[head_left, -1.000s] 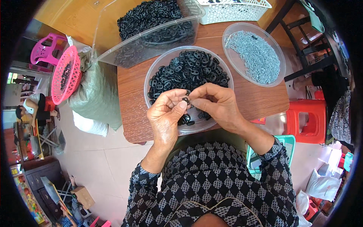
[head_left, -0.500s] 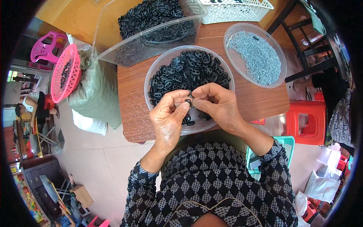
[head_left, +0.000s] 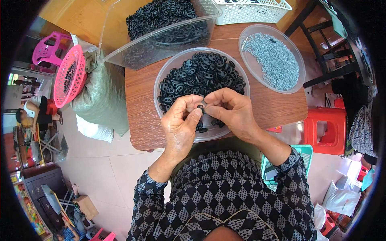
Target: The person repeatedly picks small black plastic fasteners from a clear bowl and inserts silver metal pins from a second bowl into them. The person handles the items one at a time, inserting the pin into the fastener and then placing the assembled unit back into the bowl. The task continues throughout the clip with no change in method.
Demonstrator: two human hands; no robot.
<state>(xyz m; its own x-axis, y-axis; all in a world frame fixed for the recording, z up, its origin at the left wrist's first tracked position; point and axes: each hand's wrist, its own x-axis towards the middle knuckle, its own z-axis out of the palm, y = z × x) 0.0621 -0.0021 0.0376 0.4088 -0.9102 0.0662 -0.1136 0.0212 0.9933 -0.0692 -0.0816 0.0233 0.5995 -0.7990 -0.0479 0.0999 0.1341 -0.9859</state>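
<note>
Between the thumb and finger of my left hand point(head_left: 179, 119) is a small black two-hole plastic piece point(head_left: 200, 107). My right hand point(head_left: 232, 109) is pinched closed right beside it, fingertips almost meeting the left ones; whatever lies in that pinch is too small or hidden. Both hands are over the near side of a round clear tub point(head_left: 157, 100) heaped with similar black oval pieces point(head_left: 201, 74). To the right of the tub, a round shallow clear tray point(head_left: 244, 52) holds a pile of small silvery spring-like pieces point(head_left: 273, 62), with one black piece lying on them.
A large clear bin point(head_left: 116, 54) full of black pieces and a white perforated basket point(head_left: 251, 13) stand at the table's back. Left of the brown table point(head_left: 140, 116) are a stuffed sack point(head_left: 102, 96) and pink basket point(head_left: 82, 66). A red stool point(head_left: 327, 114) stands right.
My left hand has shifted very slightly to the right, still pinching the black piece. My right hand stays in nearly the same pose.
</note>
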